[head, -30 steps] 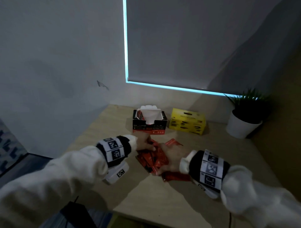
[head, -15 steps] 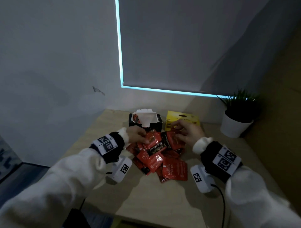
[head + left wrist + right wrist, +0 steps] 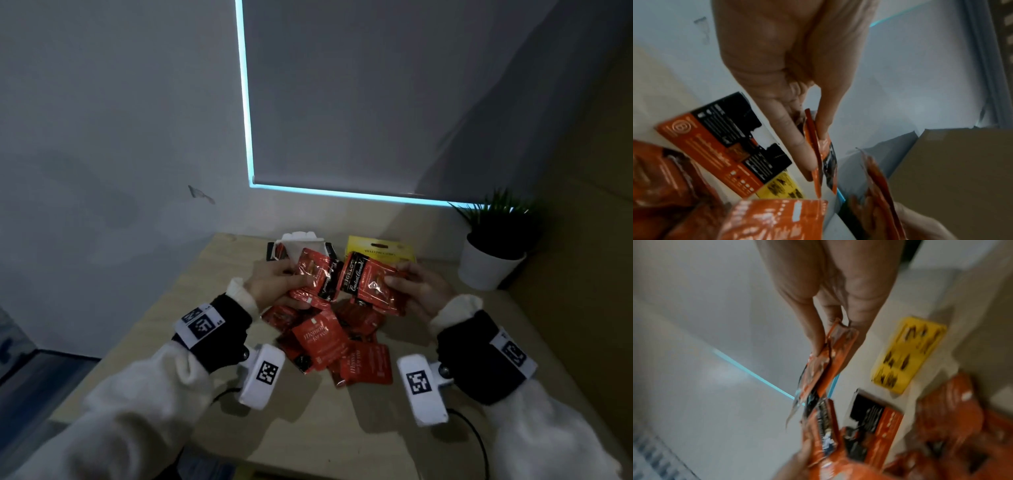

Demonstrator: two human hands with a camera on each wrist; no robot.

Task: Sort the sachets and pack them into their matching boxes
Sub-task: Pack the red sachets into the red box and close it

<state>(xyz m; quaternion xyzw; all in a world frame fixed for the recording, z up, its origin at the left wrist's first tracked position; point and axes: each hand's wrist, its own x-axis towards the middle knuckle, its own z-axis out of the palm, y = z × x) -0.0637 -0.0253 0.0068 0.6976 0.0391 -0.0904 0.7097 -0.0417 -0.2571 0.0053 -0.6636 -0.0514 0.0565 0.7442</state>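
Bare table [image 3: 342, 428] is left open in front of the pile of red sachets [image 3: 337, 339]. The way to the red-and-black box [image 3: 274, 251] and yellow box [image 3: 380, 248] behind is crowded by it. The right rear corner is taken by a potted plant [image 3: 493, 250].

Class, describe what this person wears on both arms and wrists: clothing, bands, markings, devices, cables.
Both arms wear fluffy white sleeves and black wristbands carrying white strips printed with black square code markers. A white camera block bearing a similar marker hangs under each wrist, trailing a thin black cable. The hands are bare.
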